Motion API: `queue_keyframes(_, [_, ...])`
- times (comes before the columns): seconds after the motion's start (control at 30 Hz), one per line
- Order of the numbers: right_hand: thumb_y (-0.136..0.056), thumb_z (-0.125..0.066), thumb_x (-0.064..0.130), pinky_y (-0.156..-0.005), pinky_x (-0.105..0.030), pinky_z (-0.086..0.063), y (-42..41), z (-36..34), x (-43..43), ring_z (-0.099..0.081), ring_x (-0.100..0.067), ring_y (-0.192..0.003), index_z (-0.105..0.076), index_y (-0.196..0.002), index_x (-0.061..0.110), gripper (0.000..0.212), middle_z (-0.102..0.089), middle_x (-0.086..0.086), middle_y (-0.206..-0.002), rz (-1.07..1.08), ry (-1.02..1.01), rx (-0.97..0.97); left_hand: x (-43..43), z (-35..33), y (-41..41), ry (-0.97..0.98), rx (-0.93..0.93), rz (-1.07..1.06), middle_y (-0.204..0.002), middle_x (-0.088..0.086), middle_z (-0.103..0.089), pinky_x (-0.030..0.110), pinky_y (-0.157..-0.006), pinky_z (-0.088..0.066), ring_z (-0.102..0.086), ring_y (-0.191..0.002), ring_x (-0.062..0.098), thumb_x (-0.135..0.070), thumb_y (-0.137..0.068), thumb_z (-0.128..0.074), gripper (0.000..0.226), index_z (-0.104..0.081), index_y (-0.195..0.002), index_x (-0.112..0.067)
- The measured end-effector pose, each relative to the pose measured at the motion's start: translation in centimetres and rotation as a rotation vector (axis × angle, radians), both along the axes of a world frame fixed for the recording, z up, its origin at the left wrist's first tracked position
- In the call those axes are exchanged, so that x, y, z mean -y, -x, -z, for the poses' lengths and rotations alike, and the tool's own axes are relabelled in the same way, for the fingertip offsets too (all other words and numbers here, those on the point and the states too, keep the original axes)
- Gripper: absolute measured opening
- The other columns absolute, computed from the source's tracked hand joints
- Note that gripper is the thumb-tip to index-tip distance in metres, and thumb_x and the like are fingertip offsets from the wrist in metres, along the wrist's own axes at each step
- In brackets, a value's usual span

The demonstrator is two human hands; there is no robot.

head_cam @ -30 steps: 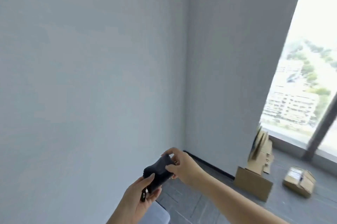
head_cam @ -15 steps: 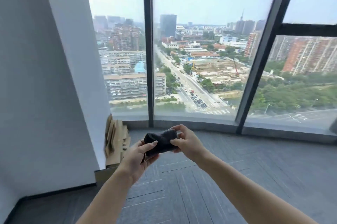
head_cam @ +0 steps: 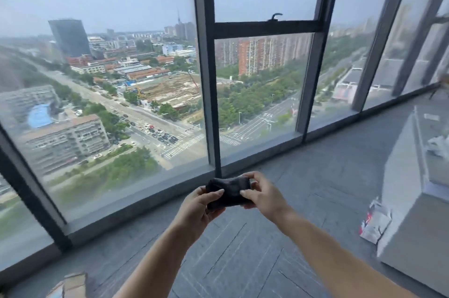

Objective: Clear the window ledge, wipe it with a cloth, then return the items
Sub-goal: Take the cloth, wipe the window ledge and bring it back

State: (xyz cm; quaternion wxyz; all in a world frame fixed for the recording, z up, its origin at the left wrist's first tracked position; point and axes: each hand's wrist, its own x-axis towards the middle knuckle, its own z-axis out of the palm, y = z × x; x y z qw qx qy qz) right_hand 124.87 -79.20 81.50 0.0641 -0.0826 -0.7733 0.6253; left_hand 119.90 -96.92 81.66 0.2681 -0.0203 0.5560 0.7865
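Both bare hands were raised in front of the person, holding a small dark cloth [head_cam: 228, 191] between them above the grey floor [head_cam: 255, 261], a little short of the window ledge [head_cam: 136, 200]. The cloth was charcoal to black, bunched into a short, thick wad with soft creases along its top; its surface looked matte and slightly fuzzy, though the blur made the weave impossible to tell. The left hand [head_cam: 200, 208] was clamped on the cloth's left end, thumb pressed across the front and fingers curled beneath it. The right hand [head_cam: 263, 194] gripped the right end, thumb on the near face and the forefinger hooked over the top edge. The wad ran roughly level between the two grips, its middle exposed.

Behind it stood tall glass panes [head_cam: 121, 79] in dark frames [head_cam: 206, 67], with a city seen far below. The ledge ran as a low grey strip along the base of the glass. A pale grey cabinet-like block [head_cam: 408, 212] stood at the right, with a crumpled white and red bag [head_cam: 375, 225] against its foot, well apart from the hands. A blurred brown cardboard corner [head_cam: 73, 284] showed at the bottom left
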Motion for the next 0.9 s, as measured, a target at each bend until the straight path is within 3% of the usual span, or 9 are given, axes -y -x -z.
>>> queue_keyframes(0.13, [-0.088, -0.065, 0.009, -0.067, -0.021, -0.055, 4.8, -1.2, -8.2, -0.068, -0.022, -0.085, -0.059, -0.112, 0.021, 0.028, -0.065, -0.016, -0.109, 0.121, 0.027, 0.014, -9.8, -0.3, 8.6, -0.016, 0.008, 0.159, -0.099, 0.017, -0.068, 0.036, -0.088, -0.052, -0.066, -0.089, 0.025, 0.001, -0.086, -0.064, 0.04, -0.052, -0.124, 0.006])
queue_keyframes(0.27, [-0.086, -0.067, 0.007, -0.068, -0.023, -0.055, 10.4, -1.3, -16.7, -0.067, -0.023, -0.087, -0.058, -0.113, 0.021, 0.031, -0.064, -0.018, -0.11, 0.234, 0.01, 0.031, -19.5, 0.0, 15.7, -0.039, 0.016, 0.288, -0.095, 0.016, -0.069, 0.034, -0.082, -0.054, -0.067, -0.085, 0.024, 0.002, -0.087, -0.062, 0.033, -0.055, -0.119, 0.003])
queue_keyframes(0.4, [-0.085, -0.068, 0.004, -0.066, -0.023, -0.056, 17.3, -0.4, -26.1, -0.067, -0.024, -0.085, -0.058, -0.114, 0.017, 0.034, -0.063, -0.02, -0.11, 0.325, 0.003, 0.042, -29.5, 1.4, 23.8, -0.004, -0.043, 0.375, -0.107, 0.019, -0.067, 0.034, -0.081, -0.057, -0.068, -0.093, 0.026, 0.002, -0.085, -0.066, 0.038, -0.053, -0.121, 0.003])
queue_keyframes(0.53, [-0.085, -0.068, 0.003, -0.065, -0.024, -0.055, 25.3, 0.0, -36.4, -0.067, -0.022, -0.079, -0.06, -0.112, 0.017, 0.032, -0.064, -0.021, -0.107, 0.349, 0.022, 0.06, -39.5, 2.0, 32.2, 0.026, -0.09, 0.399, -0.111, 0.019, -0.066, 0.036, -0.081, -0.056, -0.068, -0.096, 0.029, 0.001, -0.082, -0.07, 0.042, -0.053, -0.119, -0.009])
queue_keyframes(0.67, [-0.085, -0.068, 0.005, -0.067, -0.027, -0.056, 33.5, 0.0, -45.4, -0.066, -0.022, -0.077, -0.062, -0.108, 0.019, 0.028, -0.064, -0.017, -0.102, 0.385, 0.092, 0.102, -48.3, 2.0, 39.8, 0.037, -0.045, 0.448, -0.116, 0.022, -0.065, 0.036, -0.078, -0.055, -0.067, -0.092, 0.028, -0.005, -0.083, -0.071, 0.038, -0.056, -0.118, -0.007])
queue_keyframes(0.9, [-0.085, -0.067, 0.002, -0.063, -0.027, -0.054, 48.4, 1.1, -59.7, -0.065, -0.026, -0.085, -0.061, -0.108, 0.013, 0.027, -0.064, -0.017, -0.106, 0.464, 0.24, 0.133, -63.7, 2.5, 54.3, 0.018, -0.015, 0.396, -0.097, 0.013, -0.067, 0.037, -0.078, -0.054, -0.067, -0.084, 0.024, -0.02, -0.092, -0.061, 0.017, -0.06, -0.106, -0.01])
